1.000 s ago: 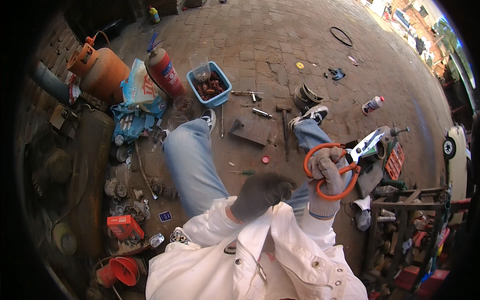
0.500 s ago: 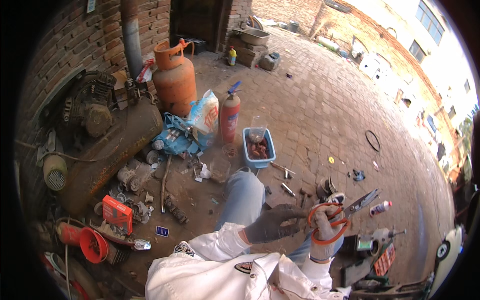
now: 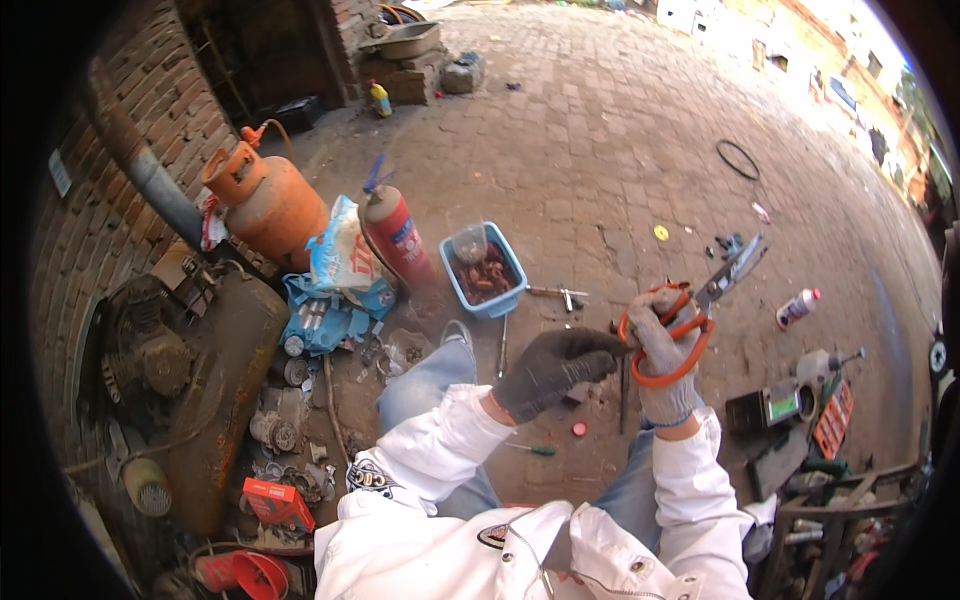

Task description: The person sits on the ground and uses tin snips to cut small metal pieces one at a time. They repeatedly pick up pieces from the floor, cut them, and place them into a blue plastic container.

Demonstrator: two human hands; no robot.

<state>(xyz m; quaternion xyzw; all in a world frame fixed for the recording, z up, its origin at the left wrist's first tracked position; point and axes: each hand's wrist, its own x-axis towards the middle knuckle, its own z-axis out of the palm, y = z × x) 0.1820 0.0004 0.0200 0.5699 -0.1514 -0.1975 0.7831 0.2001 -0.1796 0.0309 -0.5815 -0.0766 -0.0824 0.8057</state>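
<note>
My right hand [image 3: 664, 352] wears a grey knit glove with a blue cuff and grips the orange-handled scissors [image 3: 735, 262], whose metal blades point up and to the right. My left hand [image 3: 557, 367], in a dark glove, is just left of the scissors' handles, its thumb and fingertips brought together near my right hand; whether it touches the handle or holds something small there I cannot make out. Below and behind the hands, a long dark tool and a small red cap [image 3: 580, 429] lie on the brick floor between my legs.
An orange gas cylinder [image 3: 272, 215], red fire extinguisher [image 3: 398, 240] and blue tub [image 3: 482, 270] stand ahead-left. A compressor [image 3: 215, 380] and scattered parts lie left. A bottle [image 3: 798, 308], tool case [image 3: 833, 420] and metal rack [image 3: 845, 510] are right. A brick wall [image 3: 160, 120] edges the yard.
Both hands and the scissors have moved upward relative to my lap, the left hand now close against the right. My bent left leg has shifted, and the view has swung around.
</note>
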